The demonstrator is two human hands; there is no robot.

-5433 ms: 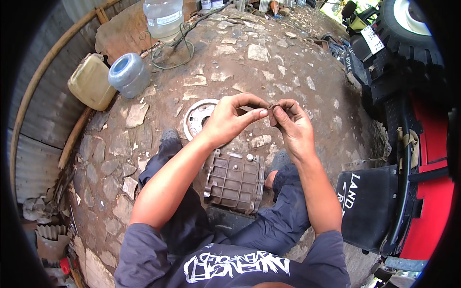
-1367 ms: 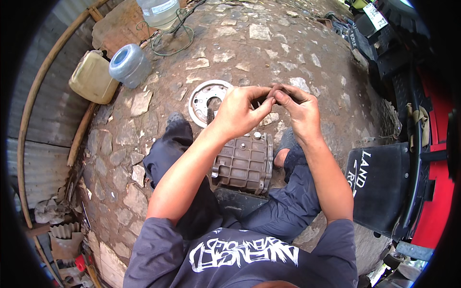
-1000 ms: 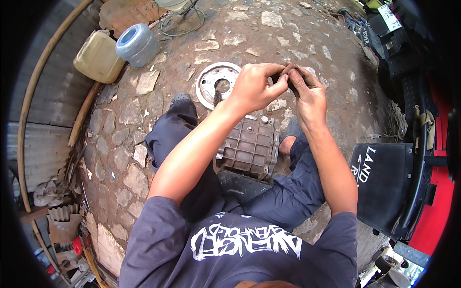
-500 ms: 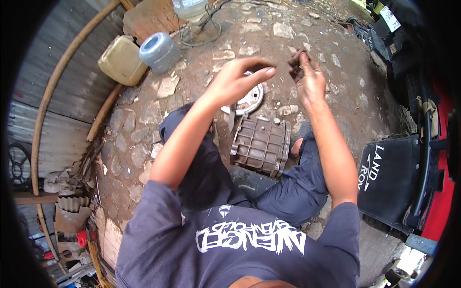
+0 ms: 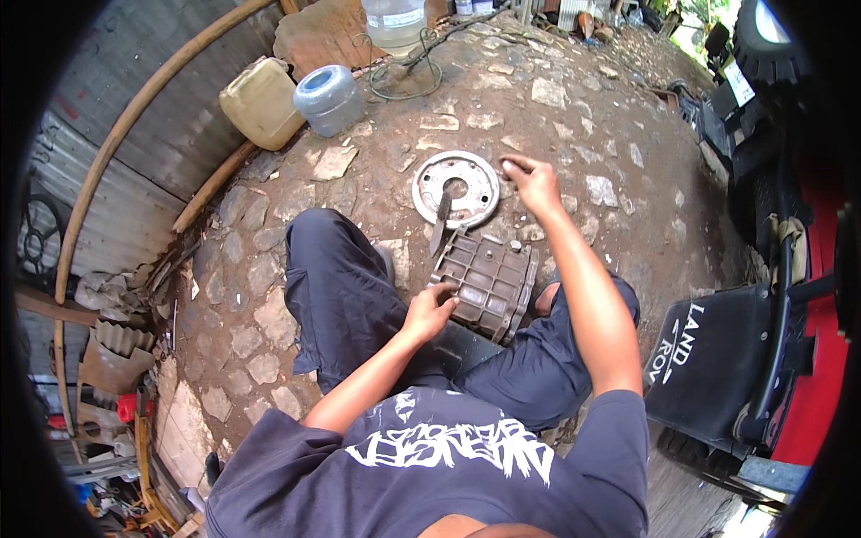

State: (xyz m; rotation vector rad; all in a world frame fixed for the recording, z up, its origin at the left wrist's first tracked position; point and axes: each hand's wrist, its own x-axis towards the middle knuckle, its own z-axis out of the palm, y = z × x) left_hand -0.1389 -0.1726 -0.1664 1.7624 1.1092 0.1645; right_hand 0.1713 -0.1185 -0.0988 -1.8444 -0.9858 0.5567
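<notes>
- And over on the left, a yellowed jerrycan (image 5: 262,103) leans right beside a bluish water bottle (image 5: 329,101)!
- Up top, a larger clear bottle (image 5: 395,34), cut by the rim of the view.
- Down the left flank, a bent wooden pole (image 5: 147,91) runs across corrugated metal sheeting (image 5: 193,117).
- On the right, a black flap (image 5: 713,359) hangs beside red bodywork (image 5: 812,403)!
- Underneath it all, rough stone paving (image 5: 334,163).
</notes>
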